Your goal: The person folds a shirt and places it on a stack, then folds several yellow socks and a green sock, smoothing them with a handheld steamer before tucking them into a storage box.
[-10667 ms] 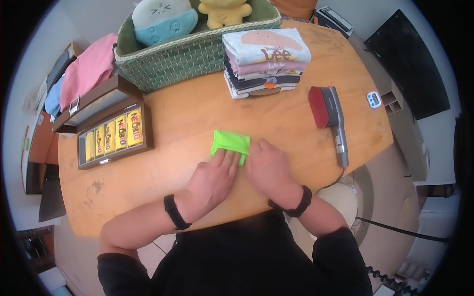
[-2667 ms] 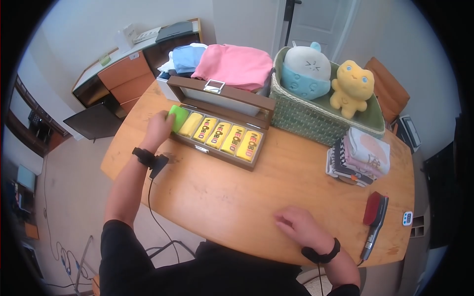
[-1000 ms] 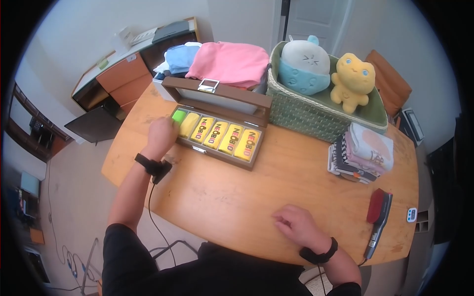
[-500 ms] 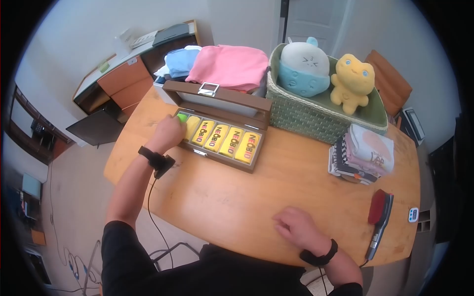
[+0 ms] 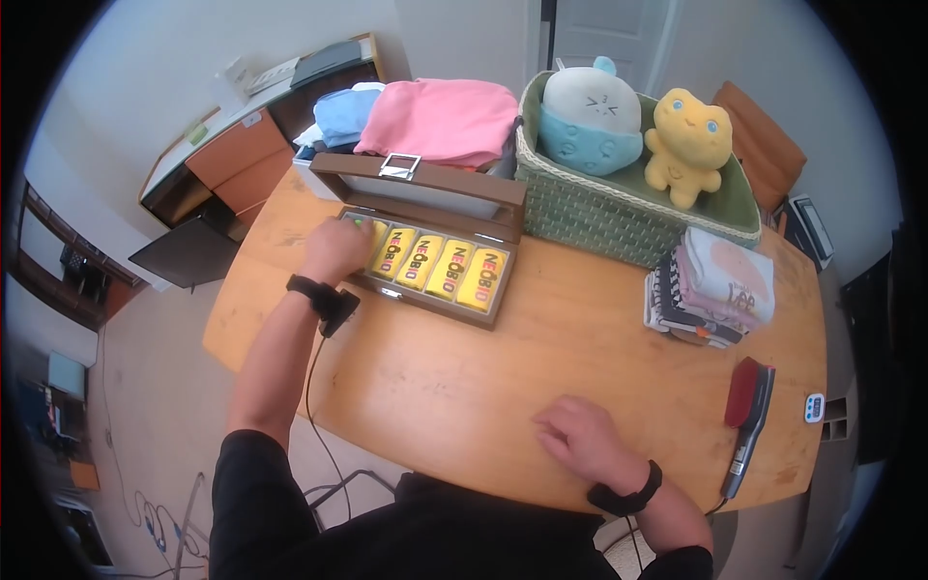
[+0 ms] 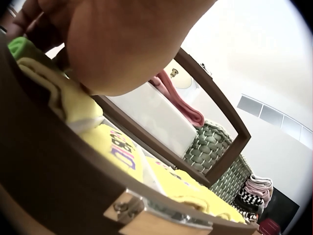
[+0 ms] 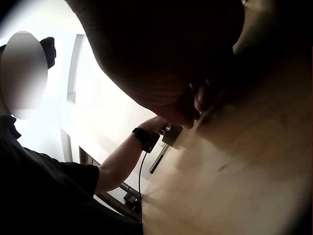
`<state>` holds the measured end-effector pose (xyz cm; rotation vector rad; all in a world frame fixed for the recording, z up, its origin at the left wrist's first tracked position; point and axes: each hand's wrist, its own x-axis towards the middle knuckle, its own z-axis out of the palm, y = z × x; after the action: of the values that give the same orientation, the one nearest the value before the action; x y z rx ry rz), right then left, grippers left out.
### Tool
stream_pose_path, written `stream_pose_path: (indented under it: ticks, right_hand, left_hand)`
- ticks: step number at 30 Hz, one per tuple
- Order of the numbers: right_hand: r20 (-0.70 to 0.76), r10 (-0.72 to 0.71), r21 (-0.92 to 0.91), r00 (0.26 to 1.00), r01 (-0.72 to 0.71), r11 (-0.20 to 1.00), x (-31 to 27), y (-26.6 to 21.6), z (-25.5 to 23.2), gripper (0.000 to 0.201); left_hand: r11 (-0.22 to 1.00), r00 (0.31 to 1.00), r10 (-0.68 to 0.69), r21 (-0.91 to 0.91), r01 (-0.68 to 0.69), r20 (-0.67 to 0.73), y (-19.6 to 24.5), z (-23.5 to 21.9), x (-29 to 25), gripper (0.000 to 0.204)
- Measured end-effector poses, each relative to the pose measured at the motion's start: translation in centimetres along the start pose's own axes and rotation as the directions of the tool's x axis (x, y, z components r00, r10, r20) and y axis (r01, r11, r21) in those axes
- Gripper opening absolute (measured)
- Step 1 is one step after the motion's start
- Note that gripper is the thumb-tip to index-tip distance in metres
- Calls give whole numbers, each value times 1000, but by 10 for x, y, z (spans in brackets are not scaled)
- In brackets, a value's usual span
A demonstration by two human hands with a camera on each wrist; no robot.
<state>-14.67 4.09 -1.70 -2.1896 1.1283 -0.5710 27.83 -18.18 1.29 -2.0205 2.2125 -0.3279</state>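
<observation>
A long brown box [image 5: 416,296] with a windowed lid raised holds folded yellow cloths [image 5: 480,279] in a row, several printed NEOBIO. At its left end, a green folded cloth [image 6: 23,48] sits in the end compartment beside a plain yellow one [image 6: 73,100]. My left hand [image 5: 338,248] is over these two and mostly hides them in the head view. In the left wrist view its fingers [image 6: 28,18] lie loosely bent right above the green cloth. Relaxed, holding nothing, my right hand [image 5: 583,435] rests on the table near its front edge.
Behind the box stand a bin of clothes with a pink garment [image 5: 440,121] and a green woven basket [image 5: 580,213] with two plush toys. To the right are folded shirts [image 5: 710,290], a grey-red handheld steamer or brush [image 5: 747,425] and a small timer [image 5: 815,408]. A cable hangs from my left wrist.
The green cloth went from between both hands at mid-table into the box's left end, carried by my left hand. In the last second that hand shifted slightly right; my right hand stayed resting.
</observation>
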Motion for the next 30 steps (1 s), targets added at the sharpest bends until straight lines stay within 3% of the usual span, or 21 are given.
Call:
stream_pose_path:
  ticks: [3,5,6,8,9,11,14,15,16,17,18,20,21,23,24,26,27,28,30]
  right_hand:
    - [21,21,13,1000,-21,1000,0,1,-2,19]
    - [0,3,5,1000,-3,1000,-3,3,0,19]
    - [-5,-21,1,1000,21,1000,-5,4,1,19]
    - [4,-10,5,1000,10,1000,-6,4,2,20]
    - [11,-8,7,1000,8,1000,-5,4,3,20]
    - [9,-11,4,1000,11,1000,-5,2,3,20]
    - [-12,-34,0,999,34,999,-4,5,4,20]
    - [-12,-62,5,998,62,998,-8,6,5,20]
    - [-33,-25,-17,999,25,1000,-10,6,4,20]
    - [-30,-31,-4,999,31,1000,-10,5,4,20]
    - [-24,-40,14,999,40,999,-11,4,4,19]
    - [-26,-13,18,1000,13,1000,-12,2,4,20]
    - [-15,-26,26,1000,26,999,-12,3,3,20]
    - [-3,-40,11,999,40,999,-13,12,9,22]
    - [9,-64,3,998,64,998,-9,15,11,23]
    - [15,-67,36,998,66,997,-12,20,8,22]
    - [11,-28,64,1000,27,998,-15,21,6,22]
    - [29,-53,70,998,51,996,-16,19,3,22]
    - [11,23,126,1000,-24,992,-15,13,-7,20]
  left_hand:
    - [999,999,-11,52,14,-42,7,0,-11,31]
    - [994,977,113,20,-112,-181,6,-2,-19,37]
    - [992,976,125,19,-124,-180,9,-6,-18,37]
    - [982,984,176,79,-173,-31,8,-11,-22,40]
    - [982,985,172,81,-169,-29,8,-8,-22,40]
    - [977,986,-160,-146,154,-35,11,9,-11,55]
    - [995,979,-41,-98,21,-198,-20,79,8,65]
    - [974,997,-31,-226,13,-77,1,10,-20,80]
    - [952,993,-119,-287,111,-9,6,5,-18,75]
    - [978,1000,5,-209,-6,-2,4,-2,-24,76]
    - [969,983,-152,-212,127,-107,5,23,-17,63]
    - [975,991,-132,-176,136,34,15,-3,-16,55]
    - [974,991,-127,-184,131,33,19,-17,-21,55]
    - [987,999,42,-152,-42,-6,22,-38,-33,52]
    - [989,1000,7,-148,-8,-9,14,-41,-36,52]
    - [938,994,8,-344,-44,-107,-10,-42,-29,57]
    - [913,986,-100,-407,38,-132,-32,-17,-8,51]
    - [821,941,-331,-514,249,-74,-28,-39,-10,50]
    - [779,910,-381,-587,219,-166,-58,-25,0,56]
